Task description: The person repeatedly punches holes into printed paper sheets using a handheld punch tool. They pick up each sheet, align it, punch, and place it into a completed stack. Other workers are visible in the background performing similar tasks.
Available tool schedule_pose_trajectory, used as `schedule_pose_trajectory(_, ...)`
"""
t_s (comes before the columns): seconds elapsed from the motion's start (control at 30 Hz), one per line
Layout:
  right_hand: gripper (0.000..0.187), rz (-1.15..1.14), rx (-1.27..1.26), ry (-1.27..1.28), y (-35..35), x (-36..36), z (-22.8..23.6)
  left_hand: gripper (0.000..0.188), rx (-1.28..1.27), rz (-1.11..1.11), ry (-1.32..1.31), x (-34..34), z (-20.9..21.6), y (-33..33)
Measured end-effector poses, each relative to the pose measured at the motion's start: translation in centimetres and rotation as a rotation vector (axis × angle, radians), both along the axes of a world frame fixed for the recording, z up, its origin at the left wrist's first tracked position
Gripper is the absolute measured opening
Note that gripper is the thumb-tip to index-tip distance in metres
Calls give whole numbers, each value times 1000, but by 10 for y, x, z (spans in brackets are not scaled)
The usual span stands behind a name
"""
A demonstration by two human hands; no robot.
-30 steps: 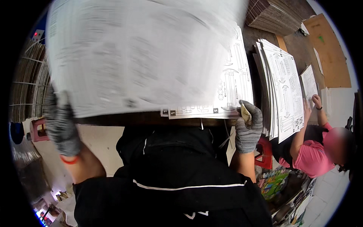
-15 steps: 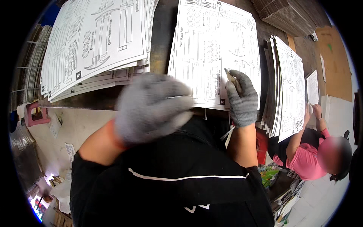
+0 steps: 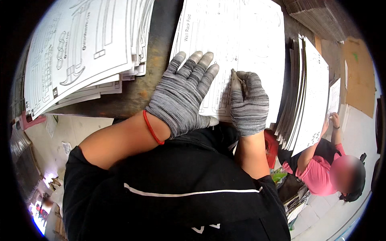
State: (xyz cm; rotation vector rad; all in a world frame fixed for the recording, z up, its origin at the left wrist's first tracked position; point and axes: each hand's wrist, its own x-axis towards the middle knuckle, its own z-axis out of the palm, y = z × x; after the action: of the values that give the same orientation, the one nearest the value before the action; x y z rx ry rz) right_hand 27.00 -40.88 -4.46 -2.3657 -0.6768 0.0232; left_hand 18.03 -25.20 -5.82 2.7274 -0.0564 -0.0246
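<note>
My left hand (image 3: 183, 88), in a grey striped knit glove, lies flat with fingers stretched out on the lower left of a printed white sheet (image 3: 257, 44). Line drawings of parts cover the sheet, which tops the pile before me. My right hand (image 3: 250, 102), gloved alike, rests on its lower part, fingers closed around a slim pointed tool (image 3: 236, 80). The tool's dark tip reaches past the fingers toward the sheet; its exact kind is unclear.
A thick stack of printed sheets (image 3: 92, 40) stands on the left of the dark table (image 3: 159, 44). Another stack (image 3: 311, 88) leans at the right, near a person in pink (image 3: 317, 172). Brown cardboard (image 3: 321, 16) is piled at the far right.
My left hand has come down from its blurred, raised position onto the sheet, fingers now spread. My right hand has shifted slightly left with the tool. The view has shifted somewhat.
</note>
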Motion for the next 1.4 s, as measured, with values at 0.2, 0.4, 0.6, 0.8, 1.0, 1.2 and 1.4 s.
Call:
schedule_pose_trajectory(0.2,12,80,-90,-21,0,-3,3,109,36,41,-27,0,-1,-4)
schedule_pose_trajectory(0.4,15,118,-69,53,-42,-42,-1,104,3,60,-95,-1,-7,-7)
schedule_pose_trajectory(0.6,14,43,-9,231,-37,-43,13,103,15,68,-108,-1,-7,-6)
schedule_pose_trajectory(0.8,14,76,21,125,-9,-20,4,106,26,60,-124,-1,-8,-6)
schedule_pose_trajectory(1.0,16,113,-78,7,6,-11,3,104,34,58,-75,1,-3,-5)
schedule_pose_trajectory(1.2,17,121,-141,58,-3,-21,5,106,38,66,-88,1,-7,-8)
schedule_pose_trajectory(1.4,14,175,-96,114,-34,-53,3,104,10,60,-117,0,-10,-7)
